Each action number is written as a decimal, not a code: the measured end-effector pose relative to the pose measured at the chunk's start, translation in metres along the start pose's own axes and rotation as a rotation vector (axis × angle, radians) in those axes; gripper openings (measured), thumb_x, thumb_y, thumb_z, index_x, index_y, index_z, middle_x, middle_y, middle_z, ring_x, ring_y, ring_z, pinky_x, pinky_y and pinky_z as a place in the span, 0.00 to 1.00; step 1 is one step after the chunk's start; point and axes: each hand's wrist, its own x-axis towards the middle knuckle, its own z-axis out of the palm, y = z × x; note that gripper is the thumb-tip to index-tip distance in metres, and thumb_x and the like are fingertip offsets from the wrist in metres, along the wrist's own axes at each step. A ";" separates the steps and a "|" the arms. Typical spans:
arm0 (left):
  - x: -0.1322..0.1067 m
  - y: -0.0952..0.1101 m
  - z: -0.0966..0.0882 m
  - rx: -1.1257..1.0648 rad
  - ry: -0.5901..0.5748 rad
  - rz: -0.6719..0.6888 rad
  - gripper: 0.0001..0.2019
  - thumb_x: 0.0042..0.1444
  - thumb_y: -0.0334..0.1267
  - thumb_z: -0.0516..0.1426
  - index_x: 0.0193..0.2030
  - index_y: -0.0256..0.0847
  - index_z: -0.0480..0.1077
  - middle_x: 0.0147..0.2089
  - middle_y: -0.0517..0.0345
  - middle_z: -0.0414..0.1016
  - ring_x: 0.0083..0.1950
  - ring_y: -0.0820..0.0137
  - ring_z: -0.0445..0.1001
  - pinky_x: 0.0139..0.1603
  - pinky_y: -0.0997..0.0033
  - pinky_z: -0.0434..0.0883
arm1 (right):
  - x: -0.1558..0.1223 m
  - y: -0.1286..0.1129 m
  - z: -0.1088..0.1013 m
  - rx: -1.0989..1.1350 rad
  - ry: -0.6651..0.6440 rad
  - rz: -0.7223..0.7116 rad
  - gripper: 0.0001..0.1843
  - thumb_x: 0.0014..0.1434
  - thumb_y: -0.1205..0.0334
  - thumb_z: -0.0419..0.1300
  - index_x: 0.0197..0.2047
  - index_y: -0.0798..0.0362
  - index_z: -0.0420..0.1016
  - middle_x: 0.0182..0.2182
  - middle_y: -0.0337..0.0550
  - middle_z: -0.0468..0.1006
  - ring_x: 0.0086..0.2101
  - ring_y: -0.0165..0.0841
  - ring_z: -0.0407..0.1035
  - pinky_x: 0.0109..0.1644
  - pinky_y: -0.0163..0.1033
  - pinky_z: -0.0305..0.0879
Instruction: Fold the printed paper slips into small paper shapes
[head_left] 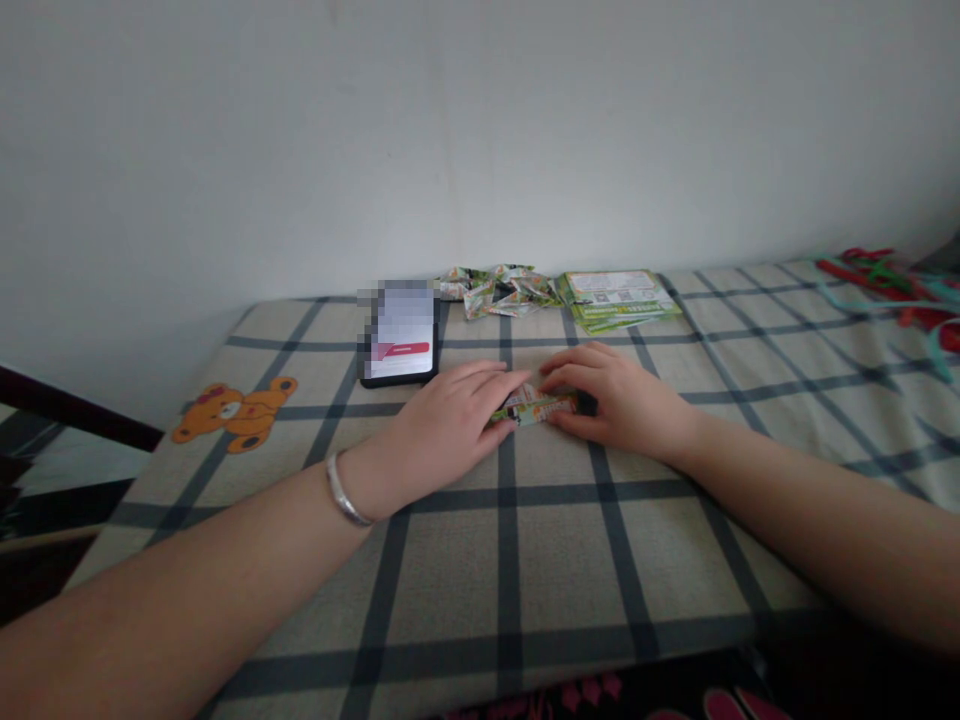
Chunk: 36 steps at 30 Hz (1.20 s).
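Note:
A narrow folded strip of green printed paper [534, 405] lies flat on the plaid cloth [555, 560]. My left hand [442, 430], with a silver bangle at the wrist, presses its fingertips on the strip's left end. My right hand [619, 395] presses down on the strip's right end, fingers together and curled over it. Both hands pinch and hold the paper against the cloth.
A phone [401, 335] with a lit screen lies just beyond my left hand. Several folded paper pieces [499, 290] and a stack of green leaflets [619, 297] sit by the wall. Red and green strips [892, 280] lie far right. A bear print [236, 412] marks the cloth's left.

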 end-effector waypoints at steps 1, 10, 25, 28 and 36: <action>0.000 0.000 0.000 -0.015 0.000 0.003 0.24 0.58 0.36 0.59 0.61 0.35 0.62 0.59 0.46 0.70 0.61 0.61 0.67 0.64 0.56 0.66 | 0.000 0.000 0.000 0.011 0.005 -0.003 0.12 0.58 0.60 0.62 0.45 0.54 0.76 0.48 0.47 0.76 0.47 0.40 0.69 0.52 0.46 0.65; -0.001 0.000 0.002 -0.032 0.000 0.010 0.23 0.61 0.36 0.56 0.62 0.35 0.60 0.61 0.46 0.68 0.65 0.57 0.62 0.66 0.51 0.63 | 0.002 0.002 0.002 0.046 0.028 -0.015 0.13 0.58 0.62 0.62 0.46 0.54 0.77 0.47 0.47 0.77 0.47 0.39 0.69 0.54 0.47 0.64; -0.001 0.004 -0.005 -0.039 0.191 0.058 0.24 0.57 0.28 0.58 0.60 0.40 0.60 0.55 0.51 0.72 0.56 0.66 0.71 0.59 0.61 0.70 | 0.003 -0.001 0.002 0.080 0.063 0.002 0.05 0.60 0.63 0.60 0.39 0.54 0.75 0.36 0.46 0.77 0.40 0.37 0.68 0.45 0.42 0.64; -0.001 0.005 -0.006 -0.028 0.203 0.045 0.24 0.58 0.28 0.57 0.60 0.40 0.60 0.56 0.51 0.72 0.57 0.65 0.72 0.58 0.62 0.71 | 0.003 -0.003 0.002 0.064 0.071 -0.018 0.05 0.60 0.63 0.60 0.39 0.54 0.75 0.37 0.46 0.77 0.40 0.37 0.68 0.45 0.42 0.63; -0.003 0.007 -0.005 -0.103 0.152 0.012 0.25 0.58 0.30 0.57 0.62 0.41 0.56 0.53 0.51 0.73 0.43 0.69 0.77 0.46 0.67 0.75 | 0.003 -0.009 0.001 0.051 0.069 -0.035 0.05 0.60 0.64 0.59 0.39 0.54 0.75 0.36 0.46 0.77 0.40 0.36 0.68 0.44 0.41 0.64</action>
